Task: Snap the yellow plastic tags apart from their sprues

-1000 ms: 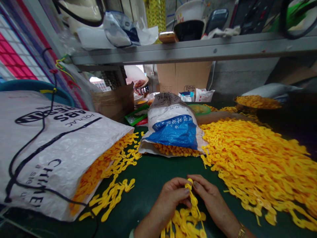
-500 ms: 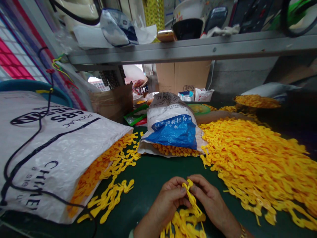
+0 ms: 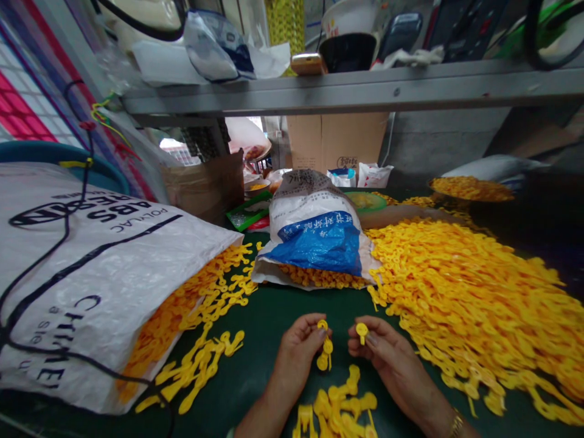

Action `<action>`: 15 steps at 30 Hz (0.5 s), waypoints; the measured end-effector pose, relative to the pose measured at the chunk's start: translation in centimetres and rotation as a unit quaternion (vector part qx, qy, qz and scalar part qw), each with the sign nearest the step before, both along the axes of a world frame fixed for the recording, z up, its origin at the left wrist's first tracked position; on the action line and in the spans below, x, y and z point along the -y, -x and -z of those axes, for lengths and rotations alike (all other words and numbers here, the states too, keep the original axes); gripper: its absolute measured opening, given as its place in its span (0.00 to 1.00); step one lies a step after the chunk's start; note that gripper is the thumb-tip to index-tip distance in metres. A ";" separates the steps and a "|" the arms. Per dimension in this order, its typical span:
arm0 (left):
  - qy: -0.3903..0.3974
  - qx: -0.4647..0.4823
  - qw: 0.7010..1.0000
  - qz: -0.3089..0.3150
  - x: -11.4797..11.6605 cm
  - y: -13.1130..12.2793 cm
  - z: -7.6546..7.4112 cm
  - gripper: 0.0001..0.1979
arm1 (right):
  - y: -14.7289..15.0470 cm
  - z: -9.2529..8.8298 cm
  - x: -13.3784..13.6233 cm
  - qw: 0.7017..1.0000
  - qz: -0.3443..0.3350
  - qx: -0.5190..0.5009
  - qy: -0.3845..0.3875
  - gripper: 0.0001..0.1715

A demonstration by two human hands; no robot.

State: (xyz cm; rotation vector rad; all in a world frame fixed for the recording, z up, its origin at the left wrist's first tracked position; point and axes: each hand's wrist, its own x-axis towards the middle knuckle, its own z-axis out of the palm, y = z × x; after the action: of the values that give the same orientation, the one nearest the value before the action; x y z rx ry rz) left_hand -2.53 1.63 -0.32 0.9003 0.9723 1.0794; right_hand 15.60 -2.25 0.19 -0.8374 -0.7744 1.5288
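My left hand (image 3: 296,359) pinches a short strip of yellow plastic tags (image 3: 325,345) between thumb and fingers. My right hand (image 3: 387,359) holds a single small yellow plastic tag (image 3: 362,331) at its fingertips, a gap away from the left hand's strip. Under both hands lies a small heap of yellow tags (image 3: 335,407) on the green table top (image 3: 269,340). To the right spreads a large pile of yellow tags (image 3: 465,304). A gold bracelet (image 3: 456,423) circles my right wrist.
A white woven ABS sack (image 3: 91,286) at left spills orange-yellow tags (image 3: 182,316). A blue-and-white sack (image 3: 314,237) lies ahead on more tags. A metal shelf (image 3: 319,91) overhead carries bowls and bags. A tray of tags (image 3: 472,188) stands far right.
My hands have drawn apart. The tag strip they held together is now separated, with one piece in each hand. The view has shifted slightly.
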 end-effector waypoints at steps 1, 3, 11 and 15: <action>-0.013 -0.020 1.000 -0.002 0.0 0.0 0.1 0.16 | 0.1 -0.1 0.1 1.000 -0.008 -0.017 0.002 0.10; -0.044 -0.072 0.996 0.004 0.0 0.1 0.5 0.17 | 0.3 -0.2 0.2 0.999 -0.021 -0.040 0.005 0.10; -0.156 -0.343 0.925 0.045 -0.3 0.3 1.4 0.14 | 0.3 0.1 0.3 0.996 -0.035 -0.081 0.010 0.10; -0.223 -0.480 0.846 0.057 -0.7 0.5 1.2 0.12 | 0.4 0.0 0.2 0.996 -0.042 -0.083 0.010 0.10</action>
State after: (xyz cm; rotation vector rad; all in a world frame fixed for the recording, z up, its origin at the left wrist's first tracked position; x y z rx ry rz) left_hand -3.03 2.29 -1.53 1.9661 1.4673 0.7228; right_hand 15.15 -2.49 0.15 -0.6902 -0.6804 1.6596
